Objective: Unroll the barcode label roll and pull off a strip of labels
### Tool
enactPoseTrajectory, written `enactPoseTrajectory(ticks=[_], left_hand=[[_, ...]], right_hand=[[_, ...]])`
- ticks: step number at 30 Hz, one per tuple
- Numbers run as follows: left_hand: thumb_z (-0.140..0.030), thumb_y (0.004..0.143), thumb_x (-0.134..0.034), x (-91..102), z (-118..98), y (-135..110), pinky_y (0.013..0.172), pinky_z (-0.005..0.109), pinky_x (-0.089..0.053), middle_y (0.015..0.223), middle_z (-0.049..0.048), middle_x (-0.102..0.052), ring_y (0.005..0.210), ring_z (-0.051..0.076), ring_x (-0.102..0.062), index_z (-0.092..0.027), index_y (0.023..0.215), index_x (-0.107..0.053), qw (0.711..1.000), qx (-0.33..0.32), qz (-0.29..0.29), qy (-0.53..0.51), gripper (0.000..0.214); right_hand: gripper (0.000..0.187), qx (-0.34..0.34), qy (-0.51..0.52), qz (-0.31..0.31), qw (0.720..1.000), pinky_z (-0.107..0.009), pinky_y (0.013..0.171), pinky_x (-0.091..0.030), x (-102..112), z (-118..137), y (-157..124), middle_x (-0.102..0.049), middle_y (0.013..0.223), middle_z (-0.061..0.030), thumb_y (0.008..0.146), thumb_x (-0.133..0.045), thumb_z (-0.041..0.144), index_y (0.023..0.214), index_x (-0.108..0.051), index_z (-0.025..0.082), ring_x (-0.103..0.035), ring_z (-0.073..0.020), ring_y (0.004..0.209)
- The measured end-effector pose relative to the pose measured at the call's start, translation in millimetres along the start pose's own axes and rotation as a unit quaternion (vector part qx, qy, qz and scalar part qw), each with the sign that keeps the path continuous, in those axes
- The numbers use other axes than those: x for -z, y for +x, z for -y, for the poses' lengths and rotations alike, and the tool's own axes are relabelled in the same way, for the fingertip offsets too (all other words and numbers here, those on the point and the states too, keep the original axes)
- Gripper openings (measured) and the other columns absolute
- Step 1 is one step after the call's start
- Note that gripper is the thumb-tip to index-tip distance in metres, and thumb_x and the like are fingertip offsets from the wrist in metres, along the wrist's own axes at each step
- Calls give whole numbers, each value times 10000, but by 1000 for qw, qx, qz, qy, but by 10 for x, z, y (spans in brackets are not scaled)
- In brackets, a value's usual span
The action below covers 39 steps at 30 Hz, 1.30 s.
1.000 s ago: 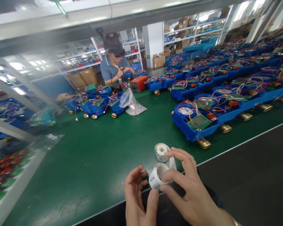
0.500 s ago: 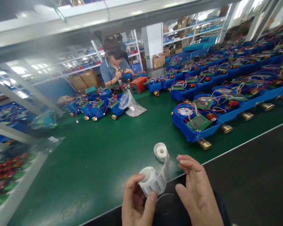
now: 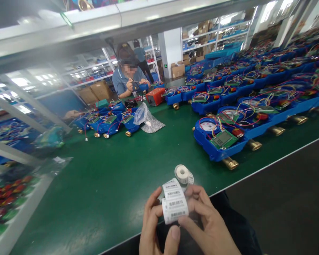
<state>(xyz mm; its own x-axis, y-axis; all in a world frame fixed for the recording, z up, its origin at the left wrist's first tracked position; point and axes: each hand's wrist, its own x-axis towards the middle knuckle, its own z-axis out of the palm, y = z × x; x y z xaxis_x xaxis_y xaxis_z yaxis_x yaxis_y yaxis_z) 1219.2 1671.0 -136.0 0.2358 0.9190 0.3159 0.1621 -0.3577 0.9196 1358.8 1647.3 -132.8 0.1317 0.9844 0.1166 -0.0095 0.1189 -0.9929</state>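
Note:
A strip of white barcode labels [image 3: 176,203] curves between my hands above the front edge of the bench. On its left side, my left hand [image 3: 155,225] has its fingers behind the strip and the thumb just below it. My right hand [image 3: 206,221] pinches the strip's right edge, thumb at the lower corner and fingers behind. Just beyond them a small label roll [image 3: 182,172] rests on the green bench top [image 3: 117,177]. A loose turn of its strip lies at its right. How the roll joins the held strip is partly hidden by my right fingers.
Blue water meters [image 3: 218,136] with circuit boards, wires and brass ends fill the right side. More blue meters [image 3: 108,124] stand at the back left, beside a clear plastic bag [image 3: 146,117] and a red box [image 3: 155,96]. A co-worker [image 3: 129,76] sits across the bench.
My right hand has moved left from free air and taken hold of the label strip. The strip has turned so its printed barcodes face up towards me.

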Motion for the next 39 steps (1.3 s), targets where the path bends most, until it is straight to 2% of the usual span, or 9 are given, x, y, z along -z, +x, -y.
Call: enactPoseTrajectory(ticks=[3,7,10,15,18,24,31,36,39], left_hand=[[-275,932,-527,47,-30,7,1023,321,-275,1353,-26,-392,1226,216,-417,-281,926,-642,999,-11,-15,32,115],[-287,919,-547,38,-45,13,1045,358,-252,1387,-26,-355,1281,251,-355,-295,969,-644,999,-36,10,29,109],[-329,929,-531,29,-58,27,1030,333,-266,1382,-25,-350,1271,233,-369,-294,1000,-622,1000,1,20,6,121],[-218,954,-478,39,-47,28,1021,321,-264,1366,-55,-341,1249,198,-372,-309,977,-620,999,-11,18,41,170],[-169,944,-464,20,-40,17,1024,364,-258,1379,-45,-331,1256,219,-361,-318,1038,-595,996,-33,29,81,219],[-202,969,-435,-44,-34,1,999,285,-306,1331,-29,-379,1219,156,-398,-321,1164,-556,991,-24,-19,131,258],[-183,947,-490,-52,14,-21,962,300,-342,1325,-3,-393,1186,187,-431,-319,1148,-605,991,-53,-26,122,268],[-235,933,-540,-38,-12,7,967,225,-303,1164,-13,-440,1132,143,-430,-277,990,-629,998,8,-51,19,114],[-230,917,-559,-16,-13,15,966,215,-297,1132,-18,-426,1119,138,-426,-284,923,-650,999,18,-31,-12,107]], right_hand=[[157,34,-91,-4,995,-319,935,-383,15,-66,-45,-366,1035,-45,828,-635,394,857,-677,245,-447,-204,1012],[158,28,-48,-6,998,-291,923,-389,11,-89,-56,-365,994,-33,881,-576,377,884,-647,236,-447,-176,977],[163,53,-73,-30,995,-258,888,-388,20,-98,-49,-370,972,-28,898,-568,338,809,-627,214,-446,-158,957],[176,63,-56,-4,996,-236,827,-395,50,-89,-49,-424,925,-14,935,-511,357,908,-635,236,-474,-137,882],[278,39,-42,-12,998,-223,728,-383,56,-72,-52,-472,821,0,979,-436,358,819,-606,206,-479,-116,774],[318,33,-86,-31,995,-226,608,-333,42,-53,-31,-459,670,23,926,-544,384,684,-562,179,-437,-104,654],[307,26,-75,-22,997,-227,608,-334,42,-49,-28,-466,700,23,945,-511,382,719,-568,182,-430,-103,660],[268,35,-100,-10,994,-237,666,-349,25,-77,-53,-497,773,7,950,-503,362,759,-568,185,-468,-119,731],[262,18,-70,-8,997,-244,651,-346,35,-85,-58,-473,760,9,945,-510,380,776,-565,188,-442,-123,709]])
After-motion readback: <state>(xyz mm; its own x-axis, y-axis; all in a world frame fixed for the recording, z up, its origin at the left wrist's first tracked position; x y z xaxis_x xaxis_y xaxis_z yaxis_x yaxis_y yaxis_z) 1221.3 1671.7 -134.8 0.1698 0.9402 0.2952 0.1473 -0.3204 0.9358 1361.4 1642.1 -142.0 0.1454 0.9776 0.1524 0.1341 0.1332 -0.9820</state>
